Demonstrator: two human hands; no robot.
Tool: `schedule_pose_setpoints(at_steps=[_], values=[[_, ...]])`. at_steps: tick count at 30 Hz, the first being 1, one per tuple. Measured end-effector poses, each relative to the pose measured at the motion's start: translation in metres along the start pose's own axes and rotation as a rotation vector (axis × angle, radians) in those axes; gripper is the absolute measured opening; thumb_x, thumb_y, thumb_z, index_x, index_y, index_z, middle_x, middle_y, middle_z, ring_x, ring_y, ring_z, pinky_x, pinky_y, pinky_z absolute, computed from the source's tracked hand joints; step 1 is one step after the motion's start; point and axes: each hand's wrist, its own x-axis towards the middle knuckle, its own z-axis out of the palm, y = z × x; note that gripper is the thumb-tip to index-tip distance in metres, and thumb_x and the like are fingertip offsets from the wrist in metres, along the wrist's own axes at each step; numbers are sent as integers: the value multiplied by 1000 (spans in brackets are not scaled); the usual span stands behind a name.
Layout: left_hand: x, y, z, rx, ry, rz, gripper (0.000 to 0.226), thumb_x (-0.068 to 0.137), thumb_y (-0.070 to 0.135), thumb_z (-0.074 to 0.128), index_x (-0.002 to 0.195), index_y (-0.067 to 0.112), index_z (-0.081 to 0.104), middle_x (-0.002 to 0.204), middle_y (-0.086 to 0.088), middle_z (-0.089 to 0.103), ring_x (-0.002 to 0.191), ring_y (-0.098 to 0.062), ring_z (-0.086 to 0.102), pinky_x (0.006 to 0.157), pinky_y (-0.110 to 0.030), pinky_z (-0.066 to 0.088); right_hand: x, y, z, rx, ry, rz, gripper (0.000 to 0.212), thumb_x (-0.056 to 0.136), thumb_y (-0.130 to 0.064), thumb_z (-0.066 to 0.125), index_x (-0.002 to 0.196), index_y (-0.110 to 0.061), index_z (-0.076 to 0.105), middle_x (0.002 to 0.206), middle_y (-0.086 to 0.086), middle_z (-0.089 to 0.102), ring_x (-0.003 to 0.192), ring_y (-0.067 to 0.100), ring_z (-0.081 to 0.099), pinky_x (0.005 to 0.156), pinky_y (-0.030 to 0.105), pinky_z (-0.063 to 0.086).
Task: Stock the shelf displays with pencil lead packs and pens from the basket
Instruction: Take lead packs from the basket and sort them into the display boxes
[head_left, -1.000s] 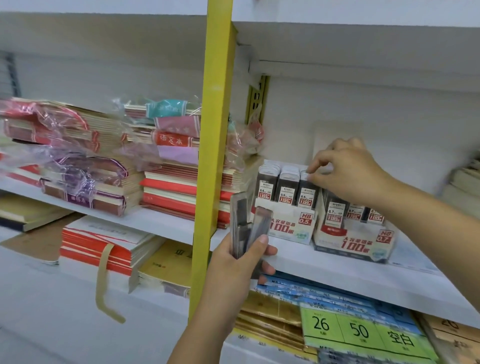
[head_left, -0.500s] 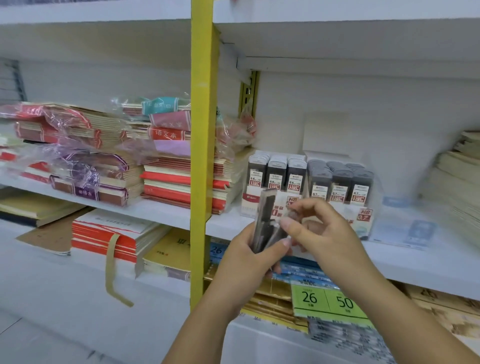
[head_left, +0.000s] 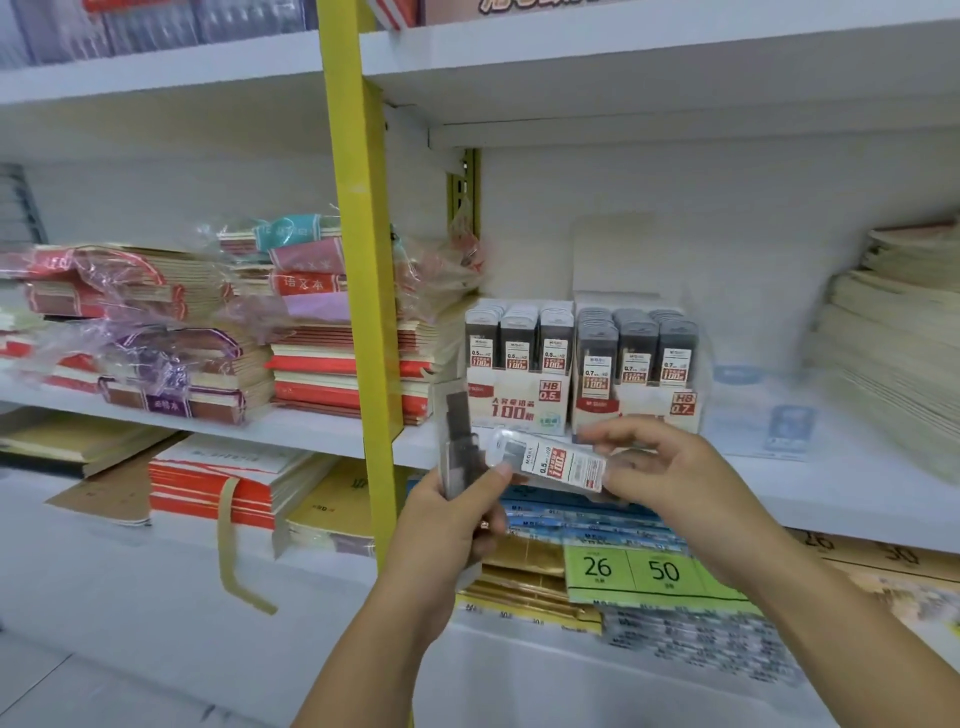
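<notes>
Left hand (head_left: 452, 519) grips leftover lead packs (head_left: 458, 452) upright, fingers curled round them, near the shelf (head_left: 311, 431) edge. Single 0.5 pack (head_left: 563, 465) just pulled off, fingers of right hand (head_left: 670, 478) pinching it sideways; probably headed for far 0.5 display (head_left: 519, 402).

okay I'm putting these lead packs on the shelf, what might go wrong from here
Misfiling: the 0.5 pack pinched by the right hand is held close to the lookalike HB 0.7 box, right beside the HB 0.5 box. Dropping: the left hand grips the spare packs by their lower ends, so one might slip. Both boxes' front rows look full, so seating it may be fiddly.
</notes>
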Motion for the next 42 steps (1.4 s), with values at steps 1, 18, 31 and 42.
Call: schedule_pose_setpoints(at_steps=[1, 18, 31, 42], values=[[1, 1, 1, 1, 14, 3, 28, 82, 40, 76, 101, 20, 72, 60, -2, 56, 48, -8, 42, 44, -19, 36, -1, 1, 2, -43, -35, 21, 44, 82, 4, 70, 92, -39, 74, 102, -13, 72, 89, 4, 71, 65, 20, 57], [26, 4, -12, -20, -98, 32, 9, 102, 24, 51, 108, 17, 53, 64, 6, 51, 54, -9, 41, 51, -21, 40, 79, -80, -9, -553, 286, -527, 40, 87, -17, 70, 97, -49, 50, 95, -17, 66, 85, 1, 65, 72, 18, 53], [35, -1, -17, -72, -83, 107, 10, 96, 24, 65, 104, 29, 67, 87, -5, 78, 79, -18, 77, 65, -25, 60, 131, -64, -5, -1189, 161, -372, 14, 89, -36, 64, 101, -31, 67, 105, -5, 53, 105, 11, 35, 86, 30, 31], [8, 4, -5, 87, -194, 93, 7, 95, 31, 66, 101, 30, 70, 87, -7, 78, 73, -19, 75, 63, -26, 59, 19, -8, 43, -287, 15, -133, 16, 91, -39, 61, 104, -47, 65, 94, -25, 65, 87, -7, 59, 71, 6, 45]])
